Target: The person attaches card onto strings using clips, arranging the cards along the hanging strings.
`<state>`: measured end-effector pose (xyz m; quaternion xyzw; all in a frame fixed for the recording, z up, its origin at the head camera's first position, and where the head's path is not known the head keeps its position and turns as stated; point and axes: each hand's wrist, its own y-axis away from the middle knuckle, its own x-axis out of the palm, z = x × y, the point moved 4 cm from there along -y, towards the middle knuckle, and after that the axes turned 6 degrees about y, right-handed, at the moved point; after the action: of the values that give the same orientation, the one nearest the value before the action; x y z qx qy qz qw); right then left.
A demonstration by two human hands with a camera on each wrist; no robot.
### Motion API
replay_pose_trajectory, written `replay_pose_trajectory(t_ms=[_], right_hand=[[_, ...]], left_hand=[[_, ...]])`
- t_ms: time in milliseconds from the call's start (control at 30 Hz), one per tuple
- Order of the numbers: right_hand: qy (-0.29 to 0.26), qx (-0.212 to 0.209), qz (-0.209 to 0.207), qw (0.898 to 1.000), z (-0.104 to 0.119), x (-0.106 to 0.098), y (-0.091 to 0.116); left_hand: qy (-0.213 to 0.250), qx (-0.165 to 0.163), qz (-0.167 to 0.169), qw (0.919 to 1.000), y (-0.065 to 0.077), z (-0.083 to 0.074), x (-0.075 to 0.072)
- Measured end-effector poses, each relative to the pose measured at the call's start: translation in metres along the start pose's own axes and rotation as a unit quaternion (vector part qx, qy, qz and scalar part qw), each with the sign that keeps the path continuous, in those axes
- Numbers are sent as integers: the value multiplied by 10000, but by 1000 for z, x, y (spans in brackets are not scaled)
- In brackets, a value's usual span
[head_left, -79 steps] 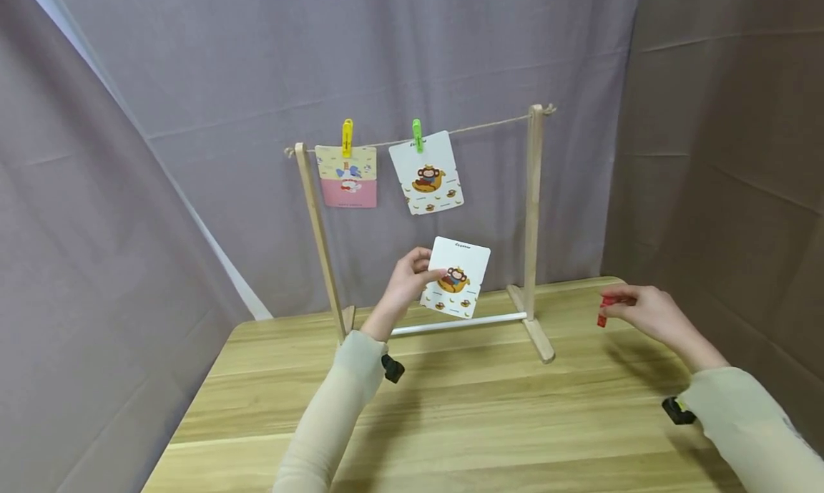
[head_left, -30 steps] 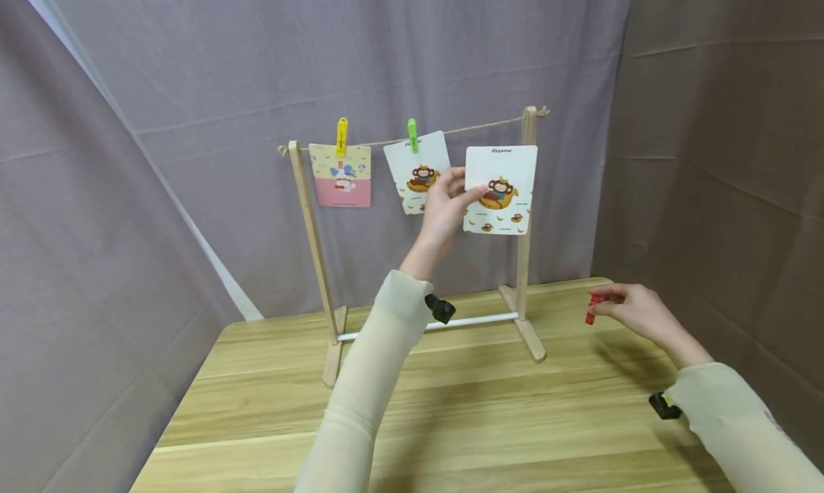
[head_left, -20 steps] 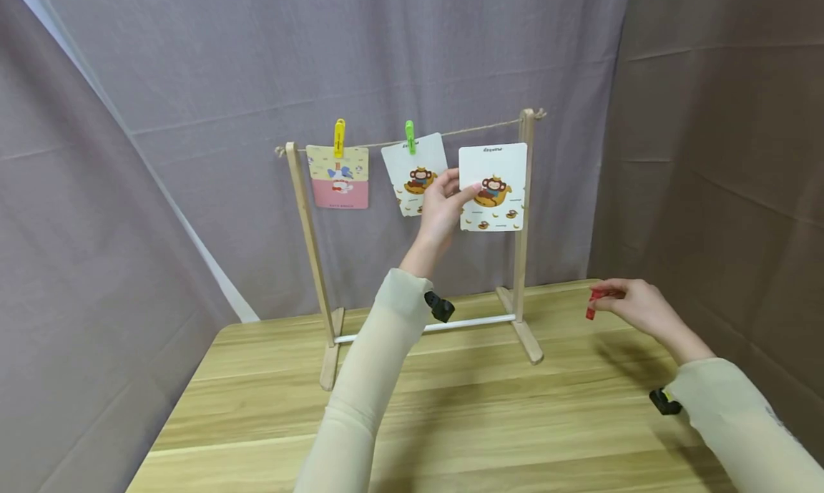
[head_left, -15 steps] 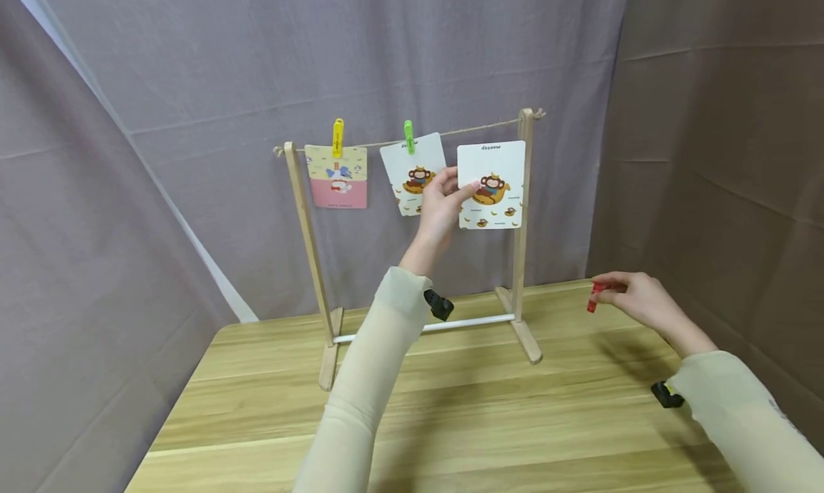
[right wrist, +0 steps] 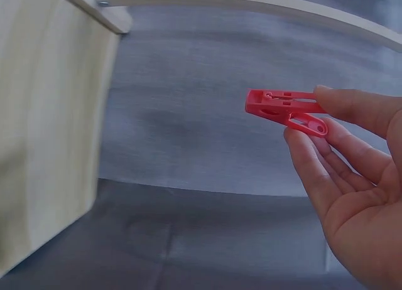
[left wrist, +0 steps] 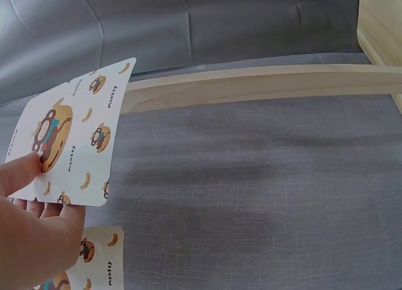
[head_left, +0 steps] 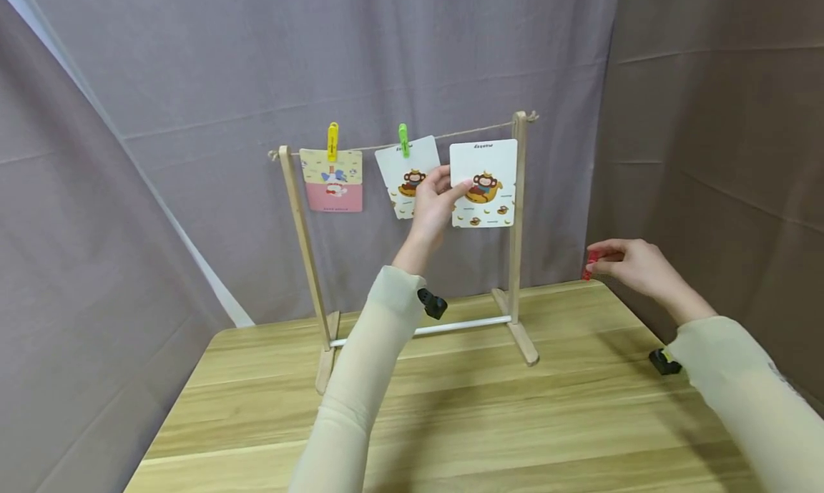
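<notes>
My left hand [head_left: 433, 205] pinches a white monkey card [head_left: 484, 184] by its left edge, thumb in front. The card stands upright just below the twine [head_left: 478, 129], beside the rack's right post. In the left wrist view the same card [left wrist: 78, 136] shows its banana print. Out to the right, my right hand [head_left: 644, 265] holds a red clothespin [right wrist: 282, 106] by its handle ends, between thumb and fingers; its tip points away from the hand. Another monkey card [head_left: 407, 165] hangs tilted from a green clothespin [head_left: 403, 141], partly hidden by my left fingers.
A yellow clothespin [head_left: 332, 142] holds a yellow and pink card [head_left: 332, 196] near the left post [head_left: 301, 242]. The wooden rack, with a white lower bar [head_left: 463, 325], stands toward the back of the wooden table [head_left: 489, 414]. Grey curtain [head_left: 225, 121] hangs behind.
My left hand has raised the card from low between the posts up to the twine's right part, then held it there. The right hand has risen with the red clothespin.
</notes>
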<state>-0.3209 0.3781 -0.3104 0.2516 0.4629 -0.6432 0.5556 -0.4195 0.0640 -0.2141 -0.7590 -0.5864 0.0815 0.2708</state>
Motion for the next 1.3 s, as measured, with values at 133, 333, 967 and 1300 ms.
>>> replay_pose_trajectory(t_ms=[133,333,967,1300], right_hand=[[77,-86,-200,9997,12,-14,-11],[122,-124,-593,9981,28,-37,-24],[-241,-185,-1299,9911,80,-107,-61],[-577,-255,-1309,9894,107,-128,-75]], left_hand=[[-54,-34,-33,10000,-1,-2,-2],[-4,-29,-66,10000,-2,-3,-3],[46,68,124,9999,-2,-6,-3],[129,23,186,9997,-2,-9,-2]])
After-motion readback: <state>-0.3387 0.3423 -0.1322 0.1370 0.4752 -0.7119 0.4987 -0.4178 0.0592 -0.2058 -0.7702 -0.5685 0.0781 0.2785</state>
